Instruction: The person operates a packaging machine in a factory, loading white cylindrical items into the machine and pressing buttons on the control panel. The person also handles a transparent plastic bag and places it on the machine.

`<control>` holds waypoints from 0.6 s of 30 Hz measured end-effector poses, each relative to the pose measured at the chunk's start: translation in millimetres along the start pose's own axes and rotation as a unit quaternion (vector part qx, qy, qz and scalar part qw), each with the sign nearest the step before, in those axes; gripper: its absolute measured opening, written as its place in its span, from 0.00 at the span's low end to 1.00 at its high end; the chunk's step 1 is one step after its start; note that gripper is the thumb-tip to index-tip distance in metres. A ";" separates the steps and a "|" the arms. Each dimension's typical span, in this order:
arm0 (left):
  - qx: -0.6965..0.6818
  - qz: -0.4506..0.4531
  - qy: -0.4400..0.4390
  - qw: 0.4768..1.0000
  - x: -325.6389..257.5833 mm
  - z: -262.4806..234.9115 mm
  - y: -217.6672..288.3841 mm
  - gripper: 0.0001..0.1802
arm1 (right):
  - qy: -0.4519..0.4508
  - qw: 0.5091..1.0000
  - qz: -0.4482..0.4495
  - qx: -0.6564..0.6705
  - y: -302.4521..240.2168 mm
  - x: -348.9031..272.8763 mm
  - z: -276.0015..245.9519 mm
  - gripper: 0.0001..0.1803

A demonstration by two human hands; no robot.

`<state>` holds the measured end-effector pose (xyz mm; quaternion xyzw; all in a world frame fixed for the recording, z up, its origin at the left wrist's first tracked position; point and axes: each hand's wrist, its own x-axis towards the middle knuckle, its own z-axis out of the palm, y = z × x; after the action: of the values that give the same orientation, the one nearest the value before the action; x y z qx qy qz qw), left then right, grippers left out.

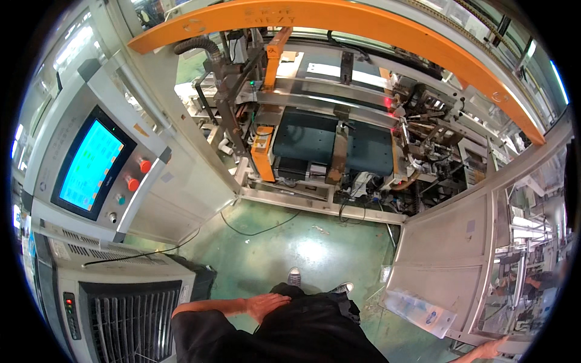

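My left hand (pixel 266 305) lies against the dark clothing at my waist, its fingers stretched out, holding nothing that shows. At the lower right rim, my right hand (pixel 491 348) reaches out to the pale metal frame (pixel 514 346) along the bottom of a machine door. It appears to rest on that frame with its fingers extended; it is small here and partly hard to make out. Near that arm, a clear plastic pocket (pixel 420 311) hangs on the pale door panel (pixel 445 260). Both my shoes (pixel 294 277) stand on the green floor.
Ahead is a machine with a dark conveyor bed (pixel 333 142) under an orange arched beam (pixel 339 15). A control panel with a lit blue screen (pixel 92 164) and red buttons (pixel 145 166) stands left, above an air cooler (pixel 130 320). A black cable (pixel 260 233) crosses the floor (pixel 308 254).
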<state>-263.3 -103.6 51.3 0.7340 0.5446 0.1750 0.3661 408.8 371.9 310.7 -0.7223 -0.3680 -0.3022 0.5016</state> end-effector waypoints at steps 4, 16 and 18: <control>0.008 -0.002 -0.016 1.000 2.8 -2.2 -1.5 0.63 | -0.028 0.997 -0.065 0.029 30.7 11.8 8.1 0.38; 0.007 0.019 -0.017 1.000 7.9 1.7 -7.7 0.56 | -0.054 0.993 0.079 0.071 -28.1 -8.3 -16.2 0.32; 0.014 0.014 -0.023 1.000 9.7 -1.8 -5.2 0.54 | -0.046 0.991 0.079 0.097 -46.4 -13.1 -23.9 0.32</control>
<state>-264.6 -93.2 47.4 0.7503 0.5283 0.1558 0.3656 361.3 356.7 330.9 -0.7102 -0.3602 -0.1913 0.5739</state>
